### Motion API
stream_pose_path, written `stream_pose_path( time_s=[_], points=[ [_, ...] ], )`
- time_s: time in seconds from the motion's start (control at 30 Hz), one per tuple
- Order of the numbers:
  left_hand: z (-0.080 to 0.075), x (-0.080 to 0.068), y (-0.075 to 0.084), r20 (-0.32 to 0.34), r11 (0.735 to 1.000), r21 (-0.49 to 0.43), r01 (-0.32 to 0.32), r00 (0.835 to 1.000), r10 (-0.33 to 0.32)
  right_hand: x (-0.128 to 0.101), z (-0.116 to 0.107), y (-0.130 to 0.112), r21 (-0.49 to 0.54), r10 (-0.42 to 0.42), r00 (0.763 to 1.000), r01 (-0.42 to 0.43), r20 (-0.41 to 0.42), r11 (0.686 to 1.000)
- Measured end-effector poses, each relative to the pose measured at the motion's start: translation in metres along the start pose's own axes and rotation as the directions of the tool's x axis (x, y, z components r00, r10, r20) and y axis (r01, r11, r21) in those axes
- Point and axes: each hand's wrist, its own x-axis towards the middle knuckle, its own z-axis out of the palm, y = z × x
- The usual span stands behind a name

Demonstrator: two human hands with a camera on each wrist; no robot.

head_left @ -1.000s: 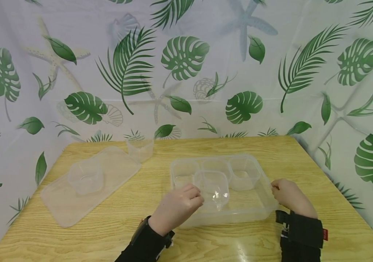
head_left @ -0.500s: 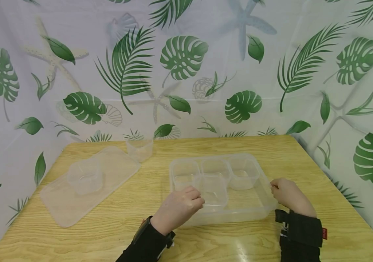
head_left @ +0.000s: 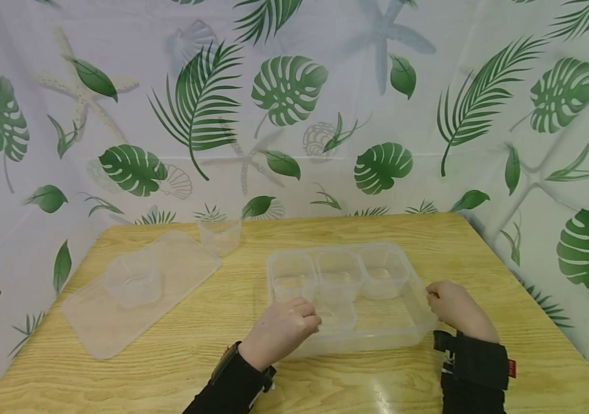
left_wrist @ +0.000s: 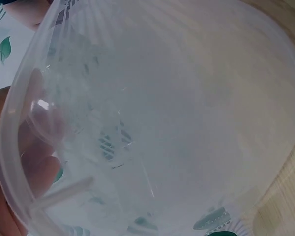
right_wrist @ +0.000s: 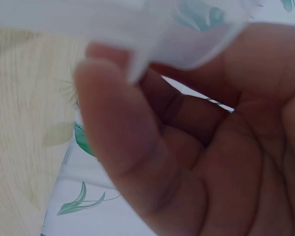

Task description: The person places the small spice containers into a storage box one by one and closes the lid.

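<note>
A large clear plastic box [head_left: 362, 343] sits on the table, with three small square containers [head_left: 385, 287] lined up along its back side. In its front left part is another small clear container [head_left: 342, 318], low inside the box. My left hand [head_left: 281, 332] reaches over the front left wall and pinches this container's left rim; its fingers [left_wrist: 42, 172] show through the cloudy plastic in the left wrist view. At the box's right side, my right hand [head_left: 462, 310] pinches the rim between thumb and finger [right_wrist: 118, 118].
On the left lies a flat translucent lid [head_left: 100, 328] with a small clear container [head_left: 134, 282] standing on it. Another small container [head_left: 220, 237] stands by the lid's far corner. A leaf-printed cloth [head_left: 294, 190] hangs behind the wooden table [head_left: 211, 356].
The small container at my left hand has gone from raised and tilted to lower inside the box, toward its front. Both hands have stayed nearly in place.
</note>
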Motion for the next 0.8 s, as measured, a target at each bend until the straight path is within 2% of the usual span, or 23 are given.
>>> stream_pose_path(
  time_s=[0.23, 0.57, 0.8],
  points=[
    [0.0011, -0.0008, -0.0001, 0.046, 1.0, 0.015, 0.001, 0.999, -0.002, -0.0004, -0.0004, -0.0005, 0.007, -0.004, 1.0, 0.004, -0.003, 1.0],
    [-0.0015, -0.0011, 0.0003, 0.132, 1.0, -0.016, 0.019, 0.991, -0.017, -0.0005, -0.0007, -0.0007, 0.012, 0.006, 1.0, -0.006, 0.008, 1.0],
    [-0.0034, -0.0024, -0.0002, 0.161, 0.999, -0.048, 0.025, 0.987, -0.017, -0.0005, -0.001, -0.0018, 0.012, 0.015, 1.0, -0.015, 0.01, 1.0]
  ],
)
